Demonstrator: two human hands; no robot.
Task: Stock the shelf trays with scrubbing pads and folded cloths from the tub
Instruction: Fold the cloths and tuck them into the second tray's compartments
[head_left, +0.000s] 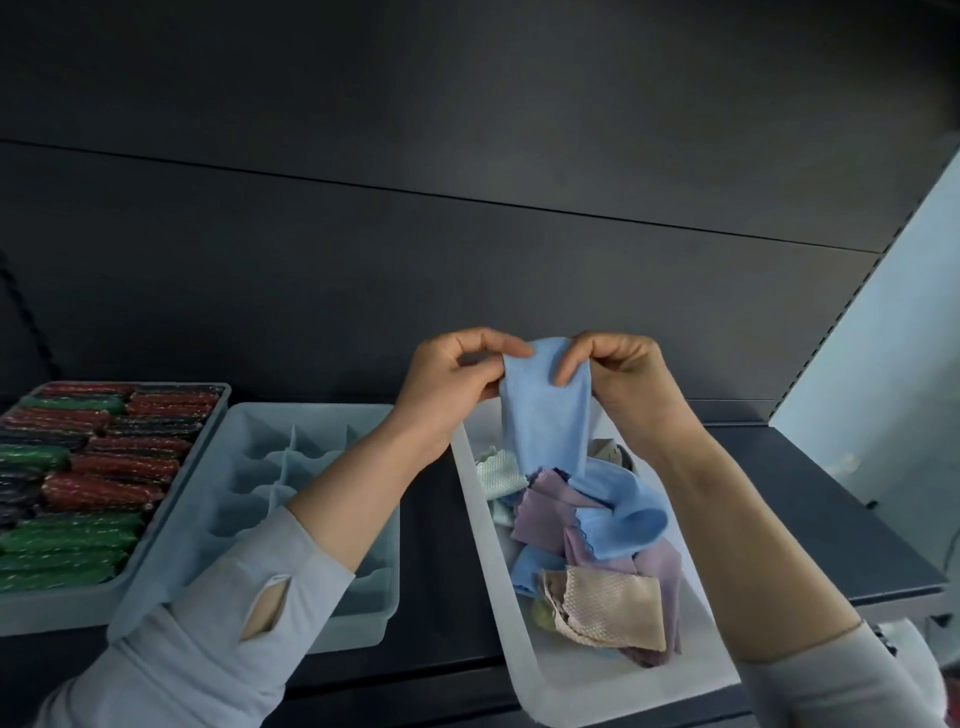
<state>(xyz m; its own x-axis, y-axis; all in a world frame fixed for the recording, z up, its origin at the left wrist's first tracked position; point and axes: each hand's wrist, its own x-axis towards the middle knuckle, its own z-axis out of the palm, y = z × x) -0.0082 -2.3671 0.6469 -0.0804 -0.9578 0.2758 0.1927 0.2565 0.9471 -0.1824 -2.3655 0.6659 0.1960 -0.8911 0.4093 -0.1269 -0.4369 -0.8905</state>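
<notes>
A light blue cloth (548, 410) hangs above the white tub (524, 670), its lower end still trailing among the cloths there. My left hand (447, 384) pinches its top left corner and my right hand (618, 374) pinches its top right corner. Inside the tub lie several loose cloths: lilac (545, 506), blue, pale green (498, 473) and a beige mesh one (602, 597). The divided pale blue tray (260, 467) stands on the shelf left of the tub. Further left a tray (208, 431) holds rows of red, green and dark scrubbing pads (93, 488).
The dark shelf (810, 514) carries both trays and the tub. A dark back panel (467, 234) rises behind them. A pale wall (883, 364) stands at the right, past the shelf's end.
</notes>
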